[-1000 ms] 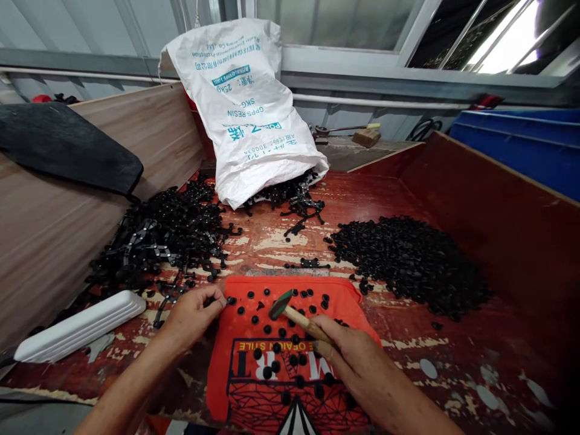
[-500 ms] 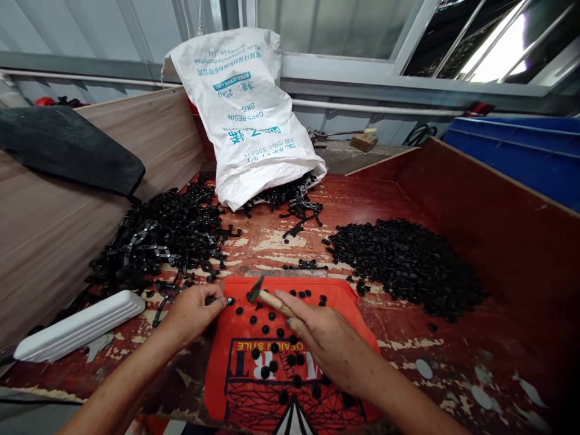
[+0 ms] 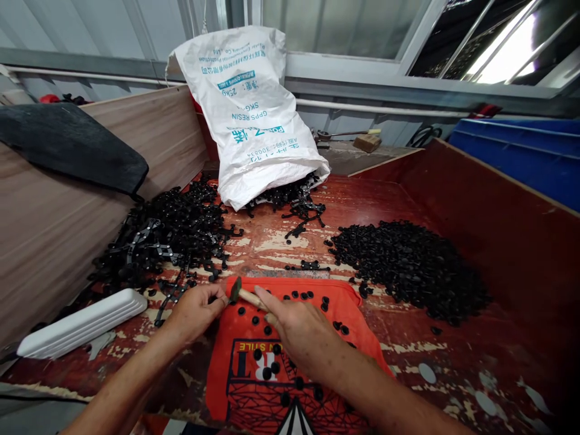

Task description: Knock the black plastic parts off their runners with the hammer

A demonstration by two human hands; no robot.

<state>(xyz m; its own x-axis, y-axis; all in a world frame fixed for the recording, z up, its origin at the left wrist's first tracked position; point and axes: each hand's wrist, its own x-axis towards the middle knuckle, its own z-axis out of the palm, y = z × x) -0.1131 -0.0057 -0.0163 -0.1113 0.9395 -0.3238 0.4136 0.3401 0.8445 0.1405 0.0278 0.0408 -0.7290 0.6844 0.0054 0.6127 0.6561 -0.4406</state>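
My right hand (image 3: 301, 332) is wrapped round the wooden handle of a small hammer (image 3: 248, 296). The hammer's dark head lies at the fingertips of my left hand (image 3: 199, 311), over the upper left edge of a red printed cloth (image 3: 217, 386). My left thumb and forefinger are pinched together on a small black round piece, now mostly hidden by the hammer head. Several loose black round pieces (image 3: 267, 373) are scattered over the cloth, some beneath my right hand and forearm.
A heap of black linked parts (image 3: 167, 235) lies on the left, a heap of small black pieces (image 3: 412, 266) on the right. Behind, a white sack (image 3: 258, 121) spills more linked parts. A white ridged object (image 3: 84, 323) is beside my left forearm. Boards (image 3: 489, 181) wall the worktable.
My right hand has brought the hammer leftward, so its head now meets my left fingertips and covers the small black piece. My left hand keeps its pinch at nearly the same place.
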